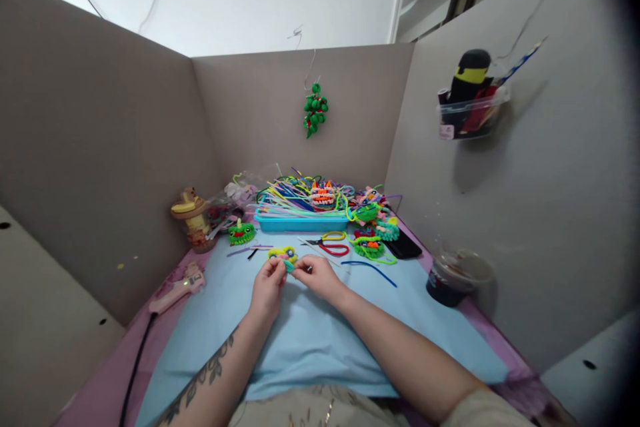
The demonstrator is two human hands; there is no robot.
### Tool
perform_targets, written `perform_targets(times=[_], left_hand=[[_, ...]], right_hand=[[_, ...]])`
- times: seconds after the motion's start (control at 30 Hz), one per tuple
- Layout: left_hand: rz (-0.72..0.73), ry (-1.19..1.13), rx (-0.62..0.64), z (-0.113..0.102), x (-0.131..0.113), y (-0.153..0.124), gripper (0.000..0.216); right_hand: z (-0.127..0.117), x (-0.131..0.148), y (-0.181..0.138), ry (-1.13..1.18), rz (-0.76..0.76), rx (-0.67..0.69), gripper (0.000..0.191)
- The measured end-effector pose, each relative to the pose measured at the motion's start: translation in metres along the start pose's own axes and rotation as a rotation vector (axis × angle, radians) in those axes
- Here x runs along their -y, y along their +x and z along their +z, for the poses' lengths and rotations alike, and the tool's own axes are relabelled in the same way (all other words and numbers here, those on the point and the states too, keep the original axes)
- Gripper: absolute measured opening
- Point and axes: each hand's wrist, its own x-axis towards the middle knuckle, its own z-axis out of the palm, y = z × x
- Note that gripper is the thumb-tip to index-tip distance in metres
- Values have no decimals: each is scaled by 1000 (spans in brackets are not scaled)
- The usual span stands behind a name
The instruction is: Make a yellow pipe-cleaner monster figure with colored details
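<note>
Both hands meet over the middle of the table (240, 347), which is covered by a light blue sheet (310, 340); the left hand (267, 287) and the right hand (317, 275) are pinched together on a small teal piece (289, 266) held between their fingertips, just above the sheet; the left forearm bears a dark tattoo. Just behind the fingers lies a yellow and blue pipe-cleaner figure (283, 253), close to the teal piece; whether the 2 touch cannot be told. Further back stands a turquoise tray (300, 222) heaped with coloured pipe cleaners (295, 197); scissors with red and yellow handles (330, 242) lie in front of it, a green fuzzy figure (241, 233) to its left, a blue pipe cleaner (373, 270) to the right of the hands. A pink glue gun (177, 287) rests at the left edge, a dark cup (453, 277) at the right; a green ornament (315, 110) hangs on the back partition.
</note>
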Motion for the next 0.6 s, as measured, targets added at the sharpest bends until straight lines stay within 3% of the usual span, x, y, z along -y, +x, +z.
perform_targets(times=[0.17, 0.3, 0.6], left_hand=[[-122, -150, 27, 3, -2, -2, 38], [-139, -187, 62, 6, -5, -4, 37], [-54, 44, 111, 7, 2, -9, 27]], right_hand=[[2, 2, 0, 94, 3, -41, 10], [1, 6, -1, 155, -28, -113, 11], [-9, 6, 3, 344, 81, -113, 11]])
